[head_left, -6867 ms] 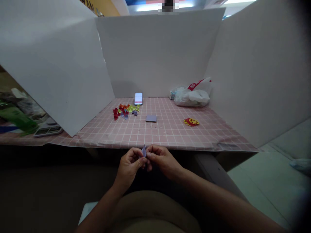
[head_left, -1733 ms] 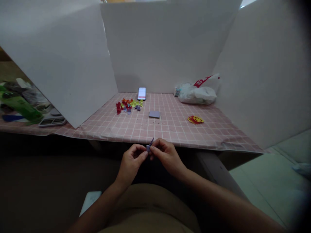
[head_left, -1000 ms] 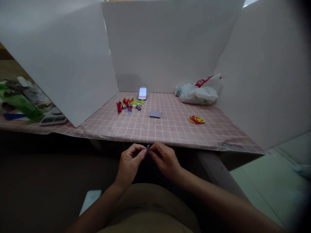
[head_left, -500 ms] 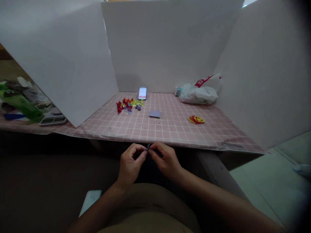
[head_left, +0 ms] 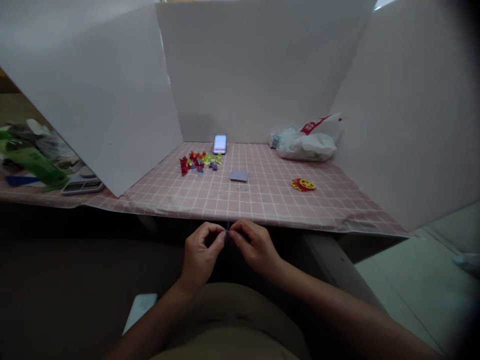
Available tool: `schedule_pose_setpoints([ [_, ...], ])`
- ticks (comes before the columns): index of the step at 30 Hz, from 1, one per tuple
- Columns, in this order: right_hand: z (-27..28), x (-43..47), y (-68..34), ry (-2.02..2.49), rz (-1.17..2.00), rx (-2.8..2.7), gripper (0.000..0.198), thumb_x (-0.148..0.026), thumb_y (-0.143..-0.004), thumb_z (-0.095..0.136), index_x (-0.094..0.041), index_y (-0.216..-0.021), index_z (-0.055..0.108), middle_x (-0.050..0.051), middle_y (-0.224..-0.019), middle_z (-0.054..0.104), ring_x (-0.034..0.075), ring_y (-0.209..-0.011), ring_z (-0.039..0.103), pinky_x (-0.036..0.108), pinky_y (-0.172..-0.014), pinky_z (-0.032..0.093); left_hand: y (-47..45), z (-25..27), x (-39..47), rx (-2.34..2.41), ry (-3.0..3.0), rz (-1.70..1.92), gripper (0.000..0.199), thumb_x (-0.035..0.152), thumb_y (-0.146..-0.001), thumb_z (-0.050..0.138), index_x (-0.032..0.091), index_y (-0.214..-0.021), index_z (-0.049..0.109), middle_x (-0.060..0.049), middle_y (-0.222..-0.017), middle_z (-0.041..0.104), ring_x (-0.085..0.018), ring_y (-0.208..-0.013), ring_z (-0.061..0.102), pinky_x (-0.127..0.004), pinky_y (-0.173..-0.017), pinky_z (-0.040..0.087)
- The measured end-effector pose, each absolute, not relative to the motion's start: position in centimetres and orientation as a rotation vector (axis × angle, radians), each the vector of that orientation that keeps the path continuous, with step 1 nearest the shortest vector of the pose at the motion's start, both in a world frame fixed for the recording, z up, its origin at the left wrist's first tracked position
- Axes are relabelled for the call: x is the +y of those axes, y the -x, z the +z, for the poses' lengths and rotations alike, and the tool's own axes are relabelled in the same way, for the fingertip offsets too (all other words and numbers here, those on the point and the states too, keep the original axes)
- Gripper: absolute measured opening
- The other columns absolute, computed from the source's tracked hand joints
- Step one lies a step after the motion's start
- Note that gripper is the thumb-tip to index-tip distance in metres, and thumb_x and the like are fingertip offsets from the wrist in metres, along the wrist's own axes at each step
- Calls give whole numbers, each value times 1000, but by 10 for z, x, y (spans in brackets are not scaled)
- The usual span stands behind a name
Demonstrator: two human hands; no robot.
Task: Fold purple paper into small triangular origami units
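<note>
Presently, I view the left hand [head_left: 200,252] and right hand [head_left: 258,250] nearly together, both apparently pinching a small purplish paper piece [head_left: 228,226] just off the near edge of the surface [head_left: 270,207]. I judge this piece unfinished, though its folds are too small to read. Finished-looking folded pieces [head_left: 198,162] lie toward the far edge; a flat purplish stack [head_left: 239,176], seemingly sheets left to fold, lies between the edges.

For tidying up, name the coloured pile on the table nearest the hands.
The lavender stack, roughly ahead; the folded paper pieces lie farther back-left, the yellow-and-red cutouts farther right.
</note>
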State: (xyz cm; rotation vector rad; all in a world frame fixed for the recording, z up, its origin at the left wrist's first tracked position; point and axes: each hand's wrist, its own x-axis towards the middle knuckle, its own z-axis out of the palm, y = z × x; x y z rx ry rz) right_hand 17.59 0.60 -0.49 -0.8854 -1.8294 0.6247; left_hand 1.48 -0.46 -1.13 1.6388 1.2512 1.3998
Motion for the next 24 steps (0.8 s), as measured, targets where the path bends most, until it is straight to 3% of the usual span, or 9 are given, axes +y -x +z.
schedule_pose_setpoints([
  [3, -6, 7, -176, 836, 722, -1822, 15, -18, -96, 50, -19, -84, 60, 0, -72, 60, 13, -66, 57, 25, -64, 43, -14, -13, -5, 1251, -1663, 1430, 7, 22, -86, 63, 18, -83, 68, 1, -77, 67, -13, -71, 61, -23, -68, 47],
  [8, -6, 10, -176, 880, 770, -1762, 3, -18, -89, 61, -20, -88, 60, 0, -79, 61, 15, -72, 57, 27, -68, 45, -13, -10, -4, 1200, -1621, 1409, 6, 23, -85, 65, 19, -83, 68, 1, -78, 67, -14, -72, 61, -23, -68, 47],
  [11, -4, 12, -178, 882, 853, -1682, 14, -21, -84, 67, -21, -96, 60, 2, -90, 60, 15, -78, 56, 29, -72, 46, -12, -5, -4, 1171, -1555, 1354, 7, 25, -83, 66, 18, -82, 69, 0, -77, 67, -14, -71, 61, -23, -67, 47],
  [14, -2, 15, -180, 872, 1085, -1656, 12, -29, -83, 68, -19, -83, 61, 0, -79, 58, 15, -73, 54, 28, -68, 44, -11, -2, -4, 1156, -1503, 1289, 10, 27, -82, 68, 17, -80, 69, 0, -75, 67, -14, -70, 60, -23, -65, 47],
  [16, -2, 16, -180, 855, 1267, -1598, 20, -33, -85, 67, -18, -73, 59, -1, -69, 57, 13, -67, 52, 28, -66, 42, -11, 0, -4, 1129, -1471, 1252, 11, 28, -81, 68, 17, -80, 68, -1, -73, 68, -14, -68, 61, -24, -64, 47],
  [24, -7, 15, -174, 780, 1492, -1237, 27, -37, -79, 73, -18, -68, 57, -3, -62, 60, 12, -60, 53, 27, -65, 43, -21, -1, -6, 989, -1300, 1315, 16, 22, -75, 74, 18, -81, 59, 1, -74, 67, -14, -72, 66, -26, -70, 53],
])
